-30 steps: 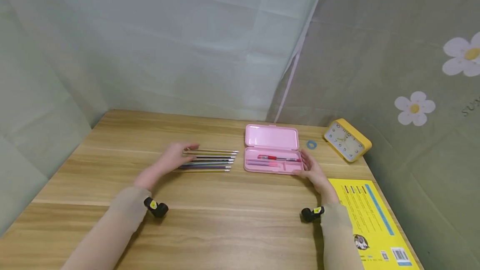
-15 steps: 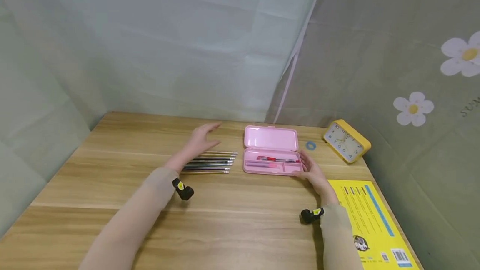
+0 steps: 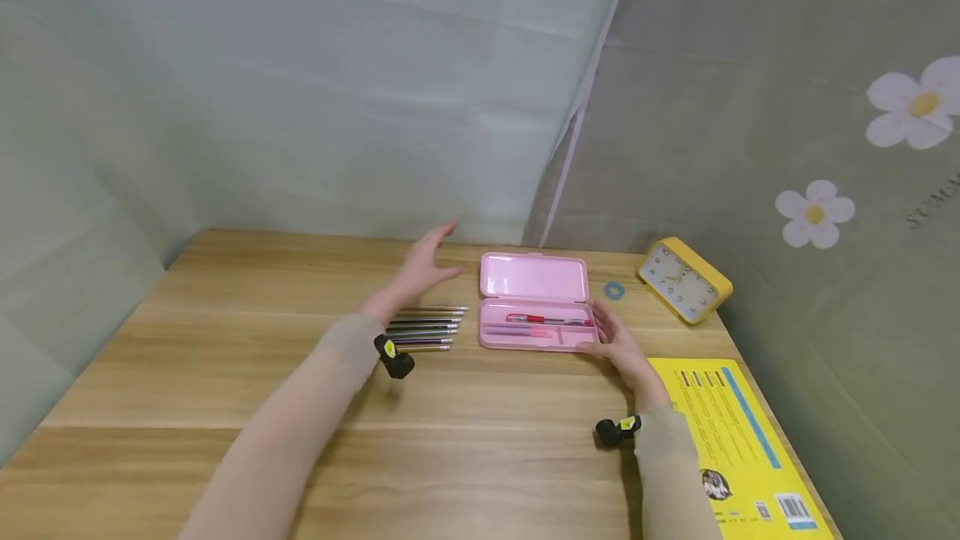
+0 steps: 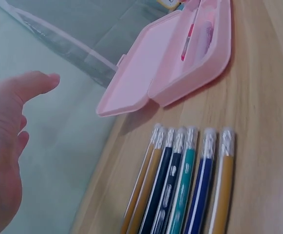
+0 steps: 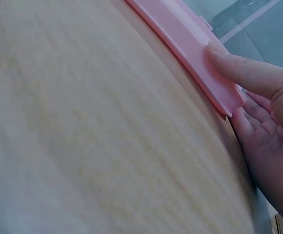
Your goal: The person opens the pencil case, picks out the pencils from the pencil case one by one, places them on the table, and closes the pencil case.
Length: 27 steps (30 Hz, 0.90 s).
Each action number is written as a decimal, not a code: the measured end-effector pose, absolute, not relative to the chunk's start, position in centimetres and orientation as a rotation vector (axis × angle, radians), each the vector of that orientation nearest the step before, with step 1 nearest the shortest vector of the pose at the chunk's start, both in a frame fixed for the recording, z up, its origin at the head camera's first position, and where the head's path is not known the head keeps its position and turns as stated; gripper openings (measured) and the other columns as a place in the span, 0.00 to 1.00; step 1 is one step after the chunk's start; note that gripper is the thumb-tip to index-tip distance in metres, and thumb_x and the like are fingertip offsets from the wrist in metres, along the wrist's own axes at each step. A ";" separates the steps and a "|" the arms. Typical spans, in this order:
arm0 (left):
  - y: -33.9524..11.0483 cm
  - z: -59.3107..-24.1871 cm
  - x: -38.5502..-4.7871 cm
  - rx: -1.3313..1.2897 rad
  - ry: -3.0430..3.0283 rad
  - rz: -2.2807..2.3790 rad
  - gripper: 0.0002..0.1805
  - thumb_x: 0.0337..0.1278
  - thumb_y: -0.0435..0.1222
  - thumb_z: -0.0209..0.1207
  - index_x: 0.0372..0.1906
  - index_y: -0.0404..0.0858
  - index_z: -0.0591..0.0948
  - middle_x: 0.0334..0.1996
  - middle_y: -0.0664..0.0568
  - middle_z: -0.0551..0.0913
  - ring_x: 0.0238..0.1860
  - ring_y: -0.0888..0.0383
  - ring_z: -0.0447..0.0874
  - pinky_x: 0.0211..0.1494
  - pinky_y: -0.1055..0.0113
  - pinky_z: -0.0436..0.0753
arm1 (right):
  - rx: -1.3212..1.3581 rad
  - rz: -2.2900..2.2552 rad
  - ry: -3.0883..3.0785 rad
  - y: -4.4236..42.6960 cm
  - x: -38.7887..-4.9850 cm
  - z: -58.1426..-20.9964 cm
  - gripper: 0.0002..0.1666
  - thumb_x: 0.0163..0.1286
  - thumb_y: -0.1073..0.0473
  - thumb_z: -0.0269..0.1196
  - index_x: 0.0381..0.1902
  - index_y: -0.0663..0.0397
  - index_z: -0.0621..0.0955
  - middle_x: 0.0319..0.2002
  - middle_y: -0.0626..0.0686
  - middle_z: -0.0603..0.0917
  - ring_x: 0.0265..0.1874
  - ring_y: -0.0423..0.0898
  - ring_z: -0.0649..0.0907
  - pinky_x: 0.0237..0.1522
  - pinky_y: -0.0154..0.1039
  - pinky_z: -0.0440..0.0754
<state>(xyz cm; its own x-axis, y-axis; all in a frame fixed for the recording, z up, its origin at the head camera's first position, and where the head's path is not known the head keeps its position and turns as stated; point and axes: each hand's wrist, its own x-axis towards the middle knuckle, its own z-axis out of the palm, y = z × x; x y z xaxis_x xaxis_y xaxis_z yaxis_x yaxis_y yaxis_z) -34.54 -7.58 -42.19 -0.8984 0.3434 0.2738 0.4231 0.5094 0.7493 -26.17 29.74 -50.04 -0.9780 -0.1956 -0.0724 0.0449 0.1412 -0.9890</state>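
Observation:
A pink pencil case lies with its lid raised back, holding a red pen and a pinkish pen in its tray. My right hand grips the case's right end; in the right wrist view the thumb presses its near side while the fingers lie around the end. Left of the case, several pencils lie side by side, eraser ends toward it. Over their far side hovers my left hand, thumb and fingers spread, with nothing in it and apart from the case.
A blue ring-shaped item lies right of the case, near a yellow alarm clock. The yellow book covers the table's right side, partly under my right forearm. Curtains hang behind the wooden table.
My left hand has left the pencils, moving away from me and to the right, its fingers spreading. The right hand has stayed at the pencil case. The head view has shifted slightly.

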 end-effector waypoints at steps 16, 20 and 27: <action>-5.0 -44.0 -35.4 -0.637 -2.823 -1.519 0.53 0.54 0.36 0.68 0.76 0.30 0.46 0.75 0.34 0.54 0.74 0.38 0.55 0.77 0.48 0.58 | -0.181 -1.950 2.225 29.1 -25.9 -50.3 0.58 0.57 0.75 0.66 0.77 0.65 0.45 0.77 0.65 0.48 0.77 0.60 0.51 0.77 0.50 0.49; -4.7 -44.7 -35.4 -0.645 -2.815 -1.584 0.52 0.55 0.35 0.67 0.76 0.27 0.46 0.75 0.32 0.53 0.75 0.38 0.54 0.78 0.49 0.56 | -0.169 -1.951 2.221 29.1 -25.9 -50.2 0.57 0.57 0.75 0.66 0.77 0.65 0.45 0.78 0.64 0.48 0.77 0.59 0.51 0.77 0.49 0.49; -4.3 -45.9 -35.5 -0.704 -2.790 -1.684 0.52 0.54 0.32 0.67 0.75 0.25 0.46 0.73 0.29 0.54 0.73 0.35 0.57 0.76 0.48 0.61 | -0.167 -1.964 2.215 29.0 -25.8 -50.2 0.56 0.58 0.76 0.64 0.76 0.66 0.45 0.78 0.64 0.47 0.77 0.59 0.50 0.78 0.49 0.48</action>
<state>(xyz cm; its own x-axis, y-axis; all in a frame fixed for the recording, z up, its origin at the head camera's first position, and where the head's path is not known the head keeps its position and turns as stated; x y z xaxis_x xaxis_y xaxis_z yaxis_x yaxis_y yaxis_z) -35.53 -4.34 -45.88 -0.8932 0.4467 0.0514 0.2536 0.4061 0.8779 -25.83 29.02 -50.25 -0.9781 -0.2002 -0.0573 0.0329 0.1229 -0.9919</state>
